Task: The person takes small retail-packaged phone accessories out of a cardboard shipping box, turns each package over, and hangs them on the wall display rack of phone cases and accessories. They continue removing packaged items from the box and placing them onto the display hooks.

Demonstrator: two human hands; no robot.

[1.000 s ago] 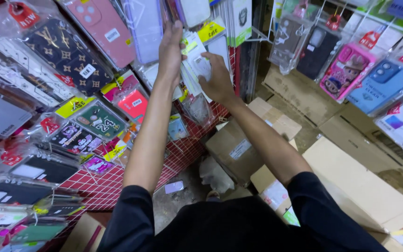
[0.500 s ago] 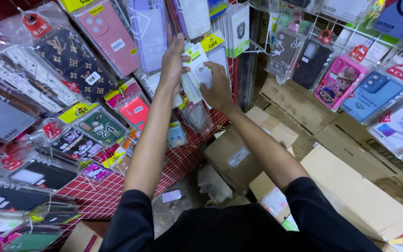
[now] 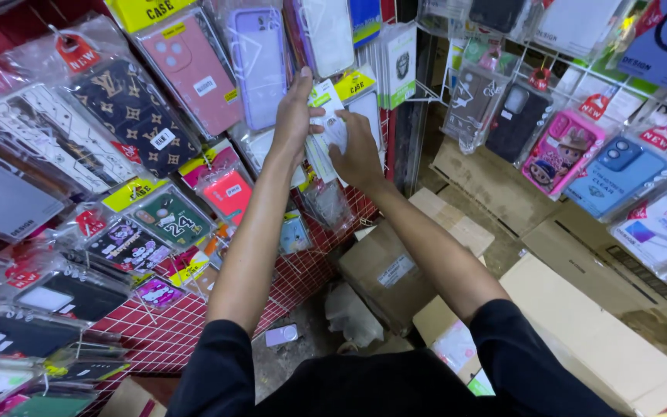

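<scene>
The clear plastic packet with a white phone case inside (image 3: pixel 332 133) hangs on the red wire display grid (image 3: pixel 165 333), and I have it between my two hands at the top of my reach. My left hand (image 3: pixel 295 116) lies flat along its left edge, fingers straight and close together pointing up, thumb turned in across the packet's front. My right hand (image 3: pixel 357 150) covers its lower right part, fingers curled onto the plastic; whether they pinch it from behind I cannot tell, as the back of my hand hides them.

Just above my left fingertips hangs a lilac phone case in a clear sleeve (image 3: pixel 258 62), and further left of that a pink phone case with round camera holes (image 3: pixel 193 73). Left of my left forearm sits a dark patterned phone case with gold marks (image 3: pixel 137 116), and lower down a coral-red phone case (image 3: pixel 229 197). Under my right hand dangles a clear, limp plastic sleeve (image 3: pixel 326 205). Below my right forearm stands a brown cardboard box with a white label (image 3: pixel 384 270), with flattened cardboard sheets (image 3: pixel 596 340) on the floor to its right. Well to the right of my right hand, a blue phone case (image 3: pixel 615 174) hangs beside a pink cartoon-printed phone case (image 3: pixel 561 150).
</scene>
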